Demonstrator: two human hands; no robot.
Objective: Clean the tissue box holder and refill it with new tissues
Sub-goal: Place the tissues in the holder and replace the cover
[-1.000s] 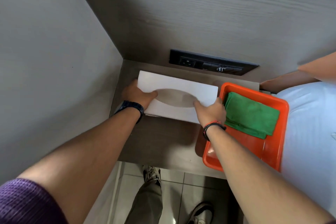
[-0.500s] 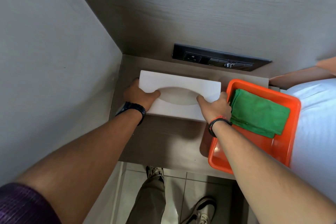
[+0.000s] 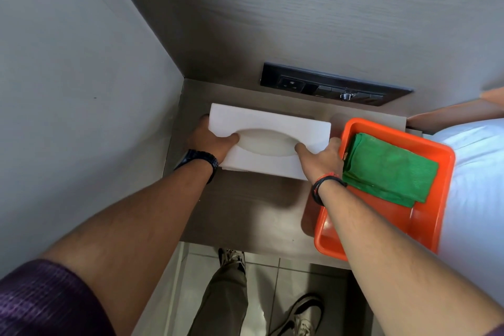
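A: Holder? 
B: White tissue box holder (image 3: 268,142) sits on the brown worktop (image 3: 245,207) near the back wall, oval slot up, just left of the orange tray (image 3: 425,215)

A: Grips? 
B: Left hand (image 3: 210,142) closed on its left end, thumb at the slot edge. Right hand (image 3: 321,158) closed on its right end, thumb at the slot too

A: Else? 
B: Folded green cloth (image 3: 390,169) in the tray, black socket panel (image 3: 332,88) behind

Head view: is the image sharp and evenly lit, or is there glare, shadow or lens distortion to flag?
Head view: sharp at the white tissue box holder held by both hands; soft shadows fall on the brown wooden shelf beneath it and beside the orange plastic tray; no harsh glare; wide-angle bending shows toward the edges, and the purple sleeve looks soft.
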